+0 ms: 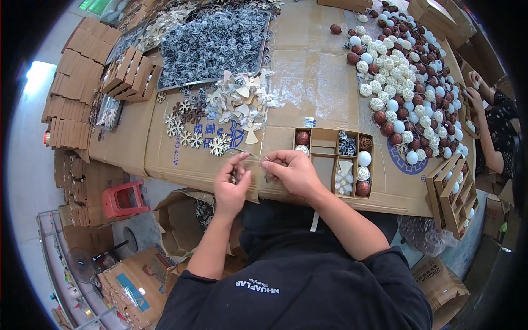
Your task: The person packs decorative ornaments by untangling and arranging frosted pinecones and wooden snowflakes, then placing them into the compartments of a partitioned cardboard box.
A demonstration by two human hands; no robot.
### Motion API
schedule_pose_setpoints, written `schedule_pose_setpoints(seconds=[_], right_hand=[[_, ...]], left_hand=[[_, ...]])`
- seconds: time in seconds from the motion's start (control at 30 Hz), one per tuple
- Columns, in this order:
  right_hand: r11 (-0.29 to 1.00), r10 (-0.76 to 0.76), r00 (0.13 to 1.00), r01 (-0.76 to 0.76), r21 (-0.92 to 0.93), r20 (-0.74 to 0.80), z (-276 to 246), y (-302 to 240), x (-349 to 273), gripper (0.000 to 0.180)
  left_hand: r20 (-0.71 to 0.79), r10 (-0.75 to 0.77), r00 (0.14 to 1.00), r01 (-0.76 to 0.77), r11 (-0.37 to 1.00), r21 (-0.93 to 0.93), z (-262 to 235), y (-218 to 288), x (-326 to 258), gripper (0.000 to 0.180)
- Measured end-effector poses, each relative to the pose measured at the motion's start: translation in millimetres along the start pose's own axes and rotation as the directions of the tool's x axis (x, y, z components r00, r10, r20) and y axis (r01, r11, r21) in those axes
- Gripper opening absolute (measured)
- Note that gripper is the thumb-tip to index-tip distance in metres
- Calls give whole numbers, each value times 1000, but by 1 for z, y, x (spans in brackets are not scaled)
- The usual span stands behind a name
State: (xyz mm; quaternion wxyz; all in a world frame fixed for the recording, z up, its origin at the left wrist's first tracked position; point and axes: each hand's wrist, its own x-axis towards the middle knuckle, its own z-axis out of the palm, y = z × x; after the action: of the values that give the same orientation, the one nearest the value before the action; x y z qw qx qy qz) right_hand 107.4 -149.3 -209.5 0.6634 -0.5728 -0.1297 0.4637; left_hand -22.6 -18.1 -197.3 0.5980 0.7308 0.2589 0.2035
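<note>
Both my hands are raised close together over the front edge of the cardboard-covered table. My left hand (232, 181) is curled, thumb near the fingertips, around something small and dark that I cannot make out. With thumb and forefinger my right hand (291, 171) pinches a thin strand, its end too small to read. Just right of it lies a divided box (331, 155), partly covered by my right wrist. Its compartments hold dark red glitter balls (363, 188), a frosted pine cone (347, 144), a white ball (364, 158), woven balls and a pale angel figure (345, 175).
Wooden snowflakes (219, 144) and angel cut-outs (242, 99) lie beyond my left hand, before a tray of frosted pine cones (214, 47). Many loose balls (396, 82) cover the right side. Box stacks (77, 82) stand left; another person's hands (476, 88) work at far right.
</note>
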Motion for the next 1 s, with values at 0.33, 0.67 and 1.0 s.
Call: schedule_pose_setpoints(seconds=[0.33,0.67,1.0], right_hand=[[997,29,973,-45,66,227,-3,-29,-13,20],[822,-79,869,-221,525,489,-23,-21,-7,15],[996,-43,976,24,91,211,-22,-28,-10,18]], left_hand=[[202,60,978,-54,998,-34,-9,14,11,90],[422,-20,906,57,996,-75,2,13,14,60],[209,-161,964,225,916,-331,-8,8,26,17]])
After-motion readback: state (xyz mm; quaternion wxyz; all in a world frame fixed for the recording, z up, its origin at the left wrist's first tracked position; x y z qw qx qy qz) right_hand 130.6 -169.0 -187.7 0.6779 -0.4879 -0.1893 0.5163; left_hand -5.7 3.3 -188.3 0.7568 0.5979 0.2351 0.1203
